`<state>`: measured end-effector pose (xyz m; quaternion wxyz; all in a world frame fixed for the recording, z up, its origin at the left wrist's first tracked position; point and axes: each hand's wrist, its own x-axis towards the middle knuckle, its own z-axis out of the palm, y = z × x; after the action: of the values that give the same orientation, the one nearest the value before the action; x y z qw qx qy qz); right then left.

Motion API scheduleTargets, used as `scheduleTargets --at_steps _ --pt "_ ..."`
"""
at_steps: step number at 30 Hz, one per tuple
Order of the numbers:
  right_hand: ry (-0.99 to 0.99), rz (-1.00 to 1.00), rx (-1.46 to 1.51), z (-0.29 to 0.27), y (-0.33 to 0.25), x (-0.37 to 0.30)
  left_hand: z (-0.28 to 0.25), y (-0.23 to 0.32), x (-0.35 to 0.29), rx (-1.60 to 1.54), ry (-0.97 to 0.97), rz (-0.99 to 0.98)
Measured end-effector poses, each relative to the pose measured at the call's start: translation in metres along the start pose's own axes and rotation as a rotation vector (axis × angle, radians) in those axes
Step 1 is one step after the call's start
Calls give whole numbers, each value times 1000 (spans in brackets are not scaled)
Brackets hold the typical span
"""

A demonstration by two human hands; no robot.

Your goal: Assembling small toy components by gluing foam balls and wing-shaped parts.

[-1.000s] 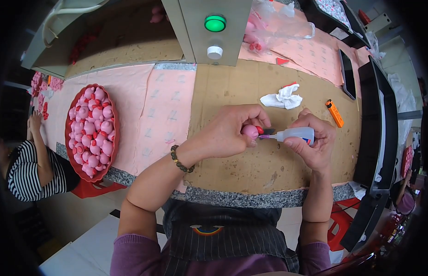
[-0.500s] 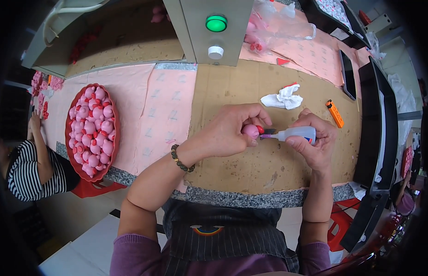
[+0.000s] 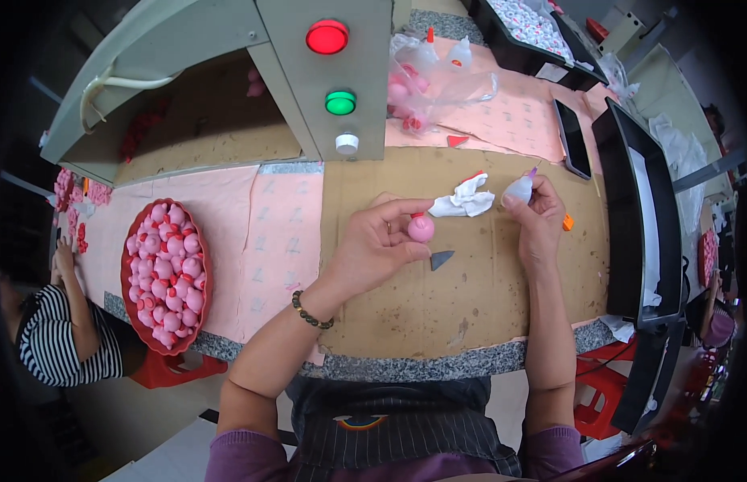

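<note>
Left hand (image 3: pixel 376 245) pinching small pink figure (image 3: pixel 421 230) above brown cardboard (image 3: pixel 405 321); likely light, smooth, perhaps slippery, best taken round its body, clear of the red top (image 3: pixel 417 214); right hand (image 3: pixel 537 215) gripping translucent bottle (image 3: pixel 516 189), nozzle (image 3: pixel 532 172) up, probably soft-walled, best held lightly.

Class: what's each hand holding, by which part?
The left hand holds a pink piece near its red end; any hold on the grey triangle is unclear. The right hand holds a bottle by its body.
</note>
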<state>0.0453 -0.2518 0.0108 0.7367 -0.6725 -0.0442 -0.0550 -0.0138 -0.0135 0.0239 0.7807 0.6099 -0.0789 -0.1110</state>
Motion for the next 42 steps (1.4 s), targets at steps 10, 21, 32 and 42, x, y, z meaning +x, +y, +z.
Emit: scheduleTargets --at_steps 10,21,32,42 --pt "337 -397 -607 6 -3 -3 -5 -2 1 -232 -50 65" --pt "-333 -590 -485 56 -25 -48 1 -15 -2 -313 -34 56" --pt "-377 -570 -471 55 -21 -53 9 -20 -4 -294 -26 44" --pt "-385 -608 -482 63 -20 -52 4 -18 -7 -275 -13 64"
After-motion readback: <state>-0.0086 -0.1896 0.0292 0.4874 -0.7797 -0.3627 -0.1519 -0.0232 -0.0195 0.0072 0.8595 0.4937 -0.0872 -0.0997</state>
